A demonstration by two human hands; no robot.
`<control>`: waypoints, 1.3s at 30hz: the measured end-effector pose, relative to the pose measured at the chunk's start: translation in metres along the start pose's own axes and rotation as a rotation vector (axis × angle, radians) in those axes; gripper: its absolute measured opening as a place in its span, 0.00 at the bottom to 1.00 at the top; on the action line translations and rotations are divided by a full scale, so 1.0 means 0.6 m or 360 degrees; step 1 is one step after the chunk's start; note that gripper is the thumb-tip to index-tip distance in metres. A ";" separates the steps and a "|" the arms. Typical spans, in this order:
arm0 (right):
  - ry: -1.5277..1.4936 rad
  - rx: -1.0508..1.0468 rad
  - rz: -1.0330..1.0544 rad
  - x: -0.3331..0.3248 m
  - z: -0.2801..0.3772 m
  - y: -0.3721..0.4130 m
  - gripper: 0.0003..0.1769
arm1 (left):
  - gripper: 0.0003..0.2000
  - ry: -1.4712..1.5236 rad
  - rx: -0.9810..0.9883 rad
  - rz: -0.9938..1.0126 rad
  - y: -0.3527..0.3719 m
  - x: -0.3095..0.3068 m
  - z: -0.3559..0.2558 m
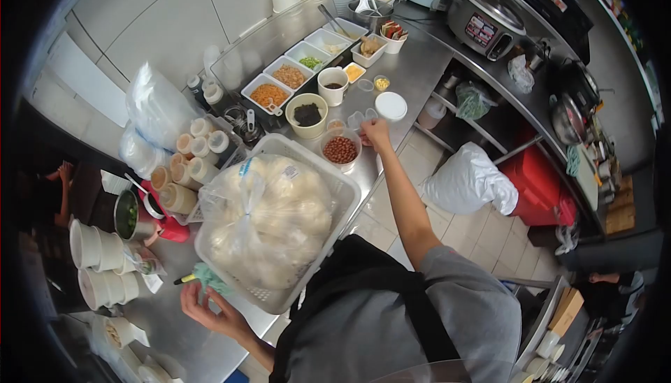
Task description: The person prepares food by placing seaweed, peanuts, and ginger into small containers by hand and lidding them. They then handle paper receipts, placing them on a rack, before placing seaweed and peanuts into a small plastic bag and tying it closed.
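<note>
My right hand [376, 133] reaches forward over the steel counter [409, 75], its fingers pinched at small clear cups [360, 118] beside a bowl of red-brown nuts [341, 150]. What it grips is too small to tell. My left hand [210, 307] rests near the counter's front edge, holding a teal cloth [207, 279] with a yellow-handled tool [184, 279] beside it. Between the hands stands a white plastic basket [335, 180] holding a clear bag of pale dough pieces [269, 219].
Trays of toppings [288, 75] line the counter's back by a glass screen. A dark-filled bowl [307, 114], a cup [333, 84] and a white lid [391, 105] stand near. Stacked paper cups [192, 163] and bowls [98, 250] sit left. Rice cookers [484, 21] and a red bin [542, 187] are right.
</note>
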State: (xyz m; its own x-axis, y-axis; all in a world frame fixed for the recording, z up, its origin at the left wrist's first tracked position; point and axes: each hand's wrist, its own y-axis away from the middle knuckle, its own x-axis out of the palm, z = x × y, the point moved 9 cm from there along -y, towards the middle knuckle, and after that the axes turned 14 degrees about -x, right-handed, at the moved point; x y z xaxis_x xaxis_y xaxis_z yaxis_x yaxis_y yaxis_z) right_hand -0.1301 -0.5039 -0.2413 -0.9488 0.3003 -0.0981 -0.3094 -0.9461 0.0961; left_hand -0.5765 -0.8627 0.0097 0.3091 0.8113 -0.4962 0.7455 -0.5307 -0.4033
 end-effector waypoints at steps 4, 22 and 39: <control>0.0219 -0.0433 0.0048 -0.057 0.098 0.008 0.08 | 0.11 0.0227 0.0391 0.0439 0.044 0.094 -0.145; -0.0424 -0.0237 0.2049 0.050 0.199 -0.015 0.11 | 0.55 -0.1052 0.0076 0.0835 0.193 0.624 -0.261; 0.0634 -0.0996 0.2796 0.122 0.192 0.039 0.17 | 0.59 0.0031 -0.0386 0.0382 0.232 0.587 -0.290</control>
State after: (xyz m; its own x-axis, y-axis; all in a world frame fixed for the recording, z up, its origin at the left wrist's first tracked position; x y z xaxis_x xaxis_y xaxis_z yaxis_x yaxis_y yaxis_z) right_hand -0.2142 -0.4900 -0.1320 -0.0253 -0.8653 -0.5006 0.9992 -0.0378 0.0148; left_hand -0.2611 -0.6080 -0.0871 0.5024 0.6762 -0.5389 0.7681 -0.6352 -0.0809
